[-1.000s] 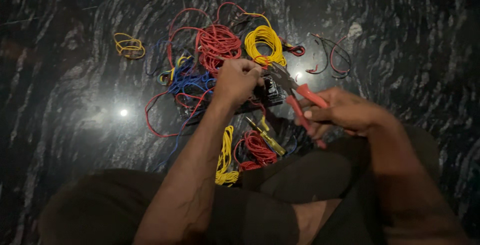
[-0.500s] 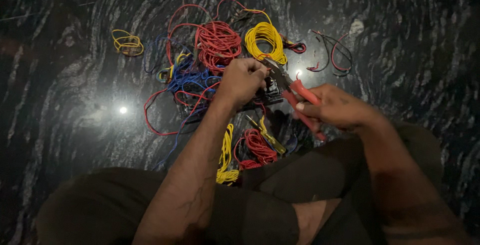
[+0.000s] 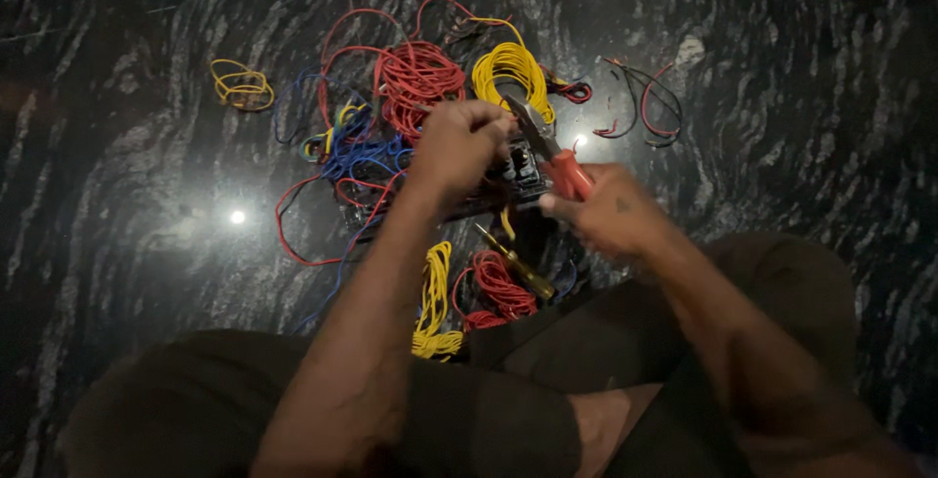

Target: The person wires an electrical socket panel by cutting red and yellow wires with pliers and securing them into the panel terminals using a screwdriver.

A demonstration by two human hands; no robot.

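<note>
I sit on a dark marbled floor over a heap of wire coils. My left hand [image 3: 459, 146] is closed in a fist above a dark box-like part [image 3: 513, 180], pinching what looks like a thin wire. My right hand [image 3: 611, 214] grips red-handled pliers [image 3: 547, 146], whose jaws point up-left toward my left fist. A red coil [image 3: 420, 77] and a yellow coil [image 3: 513, 72] lie just beyond both hands. Blue wire [image 3: 357, 151] is tangled to the left. Near my knees lie a yellow bundle [image 3: 435, 302], a red bundle [image 3: 493, 292] and a yellow-handled screwdriver [image 3: 513, 263].
A small yellow coil [image 3: 241, 85] lies apart at the upper left. Loose black and red wires [image 3: 645, 97] lie at the upper right. A bright light reflection [image 3: 236, 216] shows on the floor. My legs in dark trousers [image 3: 244, 410] fill the bottom of the view.
My right hand and the pliers have moved left, closer to my left fist. The left hand has stayed over the dark part.
</note>
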